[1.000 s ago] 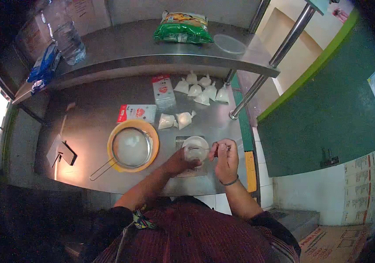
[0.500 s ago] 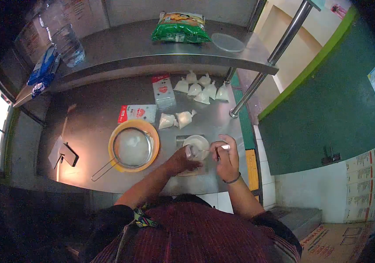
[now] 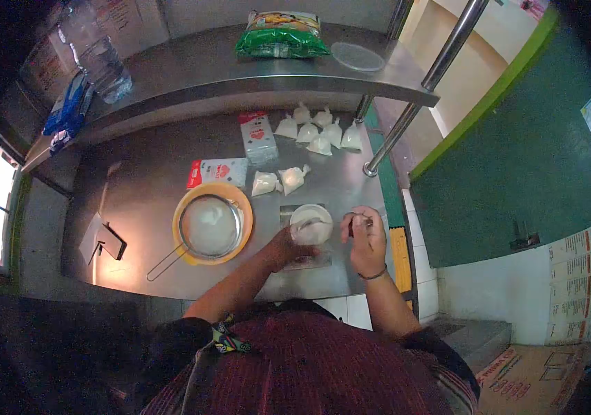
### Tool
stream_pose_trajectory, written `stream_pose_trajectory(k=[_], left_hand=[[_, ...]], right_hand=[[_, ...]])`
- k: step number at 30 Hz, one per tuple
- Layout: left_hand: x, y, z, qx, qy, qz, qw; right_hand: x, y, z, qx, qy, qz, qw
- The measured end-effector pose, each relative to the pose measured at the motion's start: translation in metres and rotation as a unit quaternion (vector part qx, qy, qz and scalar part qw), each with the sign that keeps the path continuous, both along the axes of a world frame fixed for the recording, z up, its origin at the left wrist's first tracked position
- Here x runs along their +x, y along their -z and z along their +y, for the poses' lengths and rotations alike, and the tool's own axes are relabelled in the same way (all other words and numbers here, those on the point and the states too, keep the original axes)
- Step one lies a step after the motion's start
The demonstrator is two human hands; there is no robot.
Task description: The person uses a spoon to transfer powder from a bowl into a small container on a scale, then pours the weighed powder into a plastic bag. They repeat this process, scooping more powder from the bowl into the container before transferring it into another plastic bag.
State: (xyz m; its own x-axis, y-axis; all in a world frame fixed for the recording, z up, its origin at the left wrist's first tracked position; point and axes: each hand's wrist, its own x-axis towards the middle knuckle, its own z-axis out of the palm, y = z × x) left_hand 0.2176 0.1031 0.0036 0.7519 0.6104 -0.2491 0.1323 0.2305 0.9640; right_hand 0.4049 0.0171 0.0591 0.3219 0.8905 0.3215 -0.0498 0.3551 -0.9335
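My left hand (image 3: 287, 250) is closed around what looks like a small clear plastic bag (image 3: 313, 234), held against the near side of a round white tub (image 3: 311, 210). Glare and the fingers hide part of the bag. The tub sits over a dark, flat rectangular item (image 3: 286, 211), mostly covered. To the right of the tub, my right hand (image 3: 367, 238) is raised with its fingers curled around a thin spoon-like utensil, mostly hidden in the grip. Just beyond the tub lie two tied bags of white powder (image 3: 293, 180).
At left, a sieve of white powder (image 3: 211, 225) rests on an orange bowl (image 3: 248, 232). Behind are packs of plastic bags (image 3: 223, 173) and several tied powder bags (image 3: 321, 131). A steel shelf (image 3: 205, 90) overhangs the back, carrying a green packet (image 3: 282, 43). A phone-like object (image 3: 112, 242) stands left.
My right hand has moved slightly right, away from the tub, and its utensil shows less. My left hand and the bag have shifted a little, staying at the tub.
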Motion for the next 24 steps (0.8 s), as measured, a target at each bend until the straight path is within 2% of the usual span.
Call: stream_pose_trajectory(k=[1, 3, 5, 6, 9, 10, 11, 13, 14, 15, 18, 21, 23, 24], left_hand=[[0.002, 0.012, 0.0, 0.03, -0.007, 0.012, 0.999], [0.0, 0.016, 0.0, 0.06, -0.013, 0.024, 0.998], [-0.005, -0.006, -0.002, -0.02, -0.014, 0.083, 0.996], [-0.007, -0.001, -0.002, -0.02, -0.011, 0.084, 0.996], [-0.015, 0.011, -0.008, 0.0, -0.042, 0.023, 0.999], [-0.018, 0.009, -0.01, -0.043, -0.051, 0.0, 0.998], [-0.02, 0.007, -0.012, -0.086, -0.06, -0.023, 0.994], [-0.023, 0.006, -0.012, -0.08, -0.059, 0.008, 0.995], [-0.024, 0.005, -0.012, -0.074, -0.059, 0.04, 0.995], [-0.027, 0.009, -0.011, -0.074, -0.06, 0.041, 0.995], [-0.032, 0.019, -0.007, -0.059, -0.047, 0.013, 0.997], [-0.03, 0.017, -0.008, -0.086, -0.066, -0.013, 0.994], [-0.025, 0.022, -0.004, 0.065, -0.058, 0.139, 0.986], [-0.025, 0.025, -0.005, 0.065, -0.06, 0.139, 0.986]], right_hand=[[0.0, 0.001, 0.0, -0.001, 0.0, 0.001, 1.0], [0.0, 0.002, -0.001, -0.04, 0.083, 0.022, 0.996], [0.001, 0.006, 0.0, -0.042, 0.107, 0.05, 0.992], [0.002, 0.01, 0.001, -0.044, 0.131, 0.079, 0.987], [0.005, 0.032, 0.007, -0.053, 0.142, 0.105, 0.983], [0.004, 0.039, 0.008, -0.054, 0.143, 0.106, 0.983], [0.001, 0.046, 0.01, -0.07, 0.158, 0.09, 0.981], [0.0, 0.066, 0.013, -0.086, 0.173, 0.076, 0.978], [0.0, 0.077, 0.014, -0.073, 0.168, 0.028, 0.983], [-0.001, 0.083, 0.014, -0.059, 0.162, -0.021, 0.985], [-0.005, 0.095, 0.011, -0.05, 0.141, -0.062, 0.987], [-0.014, 0.096, 0.011, -0.041, 0.138, -0.036, 0.989], [-0.017, 0.096, 0.008, -0.068, 0.13, -0.018, 0.989], [-0.017, 0.096, 0.008, -0.095, 0.123, -0.001, 0.988]])
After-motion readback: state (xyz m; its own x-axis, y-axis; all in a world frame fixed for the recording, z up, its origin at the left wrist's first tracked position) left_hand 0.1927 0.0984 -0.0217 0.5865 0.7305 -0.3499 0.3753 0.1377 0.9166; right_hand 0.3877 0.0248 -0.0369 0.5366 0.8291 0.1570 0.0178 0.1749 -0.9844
